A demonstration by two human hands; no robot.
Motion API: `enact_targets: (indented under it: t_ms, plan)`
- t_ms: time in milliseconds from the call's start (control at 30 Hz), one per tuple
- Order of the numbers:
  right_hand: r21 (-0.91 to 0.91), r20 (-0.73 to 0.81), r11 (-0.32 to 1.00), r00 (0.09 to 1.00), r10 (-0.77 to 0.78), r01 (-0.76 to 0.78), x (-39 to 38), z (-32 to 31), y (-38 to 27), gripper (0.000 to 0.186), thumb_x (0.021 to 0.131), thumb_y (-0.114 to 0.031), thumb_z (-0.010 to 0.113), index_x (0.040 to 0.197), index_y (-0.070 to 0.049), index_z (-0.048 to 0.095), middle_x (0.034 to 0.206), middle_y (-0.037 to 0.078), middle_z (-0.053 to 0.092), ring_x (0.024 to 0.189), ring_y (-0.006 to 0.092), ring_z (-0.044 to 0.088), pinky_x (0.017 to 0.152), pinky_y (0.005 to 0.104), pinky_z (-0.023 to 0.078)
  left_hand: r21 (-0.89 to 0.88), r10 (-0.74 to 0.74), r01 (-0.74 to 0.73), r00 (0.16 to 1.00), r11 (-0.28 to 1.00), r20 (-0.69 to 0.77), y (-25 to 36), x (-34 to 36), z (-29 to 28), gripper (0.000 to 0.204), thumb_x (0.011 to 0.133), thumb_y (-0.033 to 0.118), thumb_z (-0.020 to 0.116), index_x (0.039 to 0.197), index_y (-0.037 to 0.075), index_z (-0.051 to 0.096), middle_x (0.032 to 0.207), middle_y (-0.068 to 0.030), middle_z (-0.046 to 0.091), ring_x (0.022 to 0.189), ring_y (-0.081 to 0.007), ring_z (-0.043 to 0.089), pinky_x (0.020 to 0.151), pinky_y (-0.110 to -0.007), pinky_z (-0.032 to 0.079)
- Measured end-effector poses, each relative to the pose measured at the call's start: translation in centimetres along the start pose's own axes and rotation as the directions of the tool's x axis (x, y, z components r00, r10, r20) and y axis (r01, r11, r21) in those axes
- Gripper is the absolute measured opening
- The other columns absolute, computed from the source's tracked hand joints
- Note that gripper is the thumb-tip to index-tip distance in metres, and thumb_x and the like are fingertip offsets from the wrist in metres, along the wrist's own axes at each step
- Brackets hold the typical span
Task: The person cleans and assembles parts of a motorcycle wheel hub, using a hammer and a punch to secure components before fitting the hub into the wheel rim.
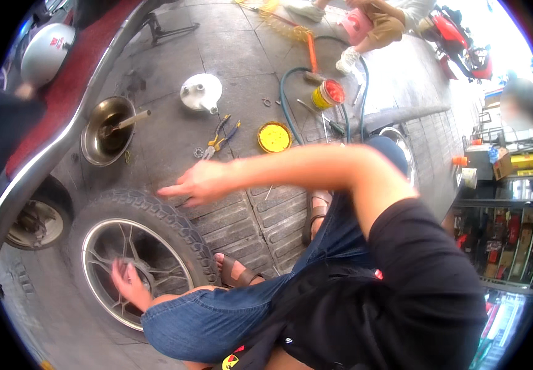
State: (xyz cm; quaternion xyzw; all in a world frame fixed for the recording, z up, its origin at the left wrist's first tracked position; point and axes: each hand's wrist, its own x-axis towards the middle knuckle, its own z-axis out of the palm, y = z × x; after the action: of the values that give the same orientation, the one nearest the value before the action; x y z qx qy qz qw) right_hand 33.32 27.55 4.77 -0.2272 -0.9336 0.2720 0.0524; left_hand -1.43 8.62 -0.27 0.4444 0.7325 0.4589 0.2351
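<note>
A spoked wheel with a knobbly black tyre [183,231] leans in front of me, against or near my left knee. My left hand [131,285] is over the hub and spokes, slightly blurred, its thumb and fingers apart with nothing visible in them. Across my body reaches my right arm; my right hand [202,183] hovers by the tyre's upper tread, index finger stretched out and holding nothing I can see. Just beyond it lie pliers [222,137] with yellow-and-blue handles, a small metal ring part [199,152] and a round yellow container [274,137].
A metal bowl [97,139] with a brush, a white hub plate [202,92] and a red-and-yellow tin [325,95] lie on the paving. A dark hose [283,92] curls beyond. Someone sits at the top [380,31]. A red-and-chrome vehicle body [63,98] borders the left.
</note>
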Motion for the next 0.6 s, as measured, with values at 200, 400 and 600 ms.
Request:
enact_targets:
  t_ms: [200,400,600]
  plan:
    - [-0.304,0.196,0.799,0.787,0.585,-0.519,-13.1,-14.3,12.3,0.059,0.091,-0.046,0.058,0.144,-0.028,0.04,0.11,0.019,0.065,0.098,0.0341,0.064,0.084,0.0445,0.051,0.126,0.338,-0.384,0.897,0.915,0.285,12.7,3.0,9.0,0.046,0.089,0.011,0.064,0.132,0.0,0.05,0.126,-0.0154,0.054,0.116,-0.0281,0.055,0.097,-0.039,0.044]
    - [0.215,-0.747,0.588,0.256,0.613,-0.78,-35.2,-13.3,22.9,0.059,0.089,-0.042,0.061,0.14,-0.017,0.044,0.111,0.023,0.065,0.093,0.0385,0.067,0.081,0.0471,0.053,0.002,0.115,-0.125,0.914,0.992,0.389,11.9,2.7,10.1,0.051,0.091,0.016,0.064,0.137,0.002,0.046,0.12,-0.0127,0.057,0.111,-0.0206,0.055,0.095,-0.034,0.044]
    - [0.156,-0.372,0.519,0.437,0.819,-0.84,-41.3,3.4,22.0,0.073,0.084,-0.031,0.067,0.146,-0.011,0.034,0.122,0.023,0.059,0.112,0.037,0.058,0.093,0.0454,0.047,0.044,-0.126,0.12,0.856,0.992,0.501,15.3,6.1,11.7,0.05,0.094,0.02,0.06,0.139,0.004,0.044,0.111,-0.0089,0.06,0.1,-0.0163,0.057,0.087,-0.03,0.047]
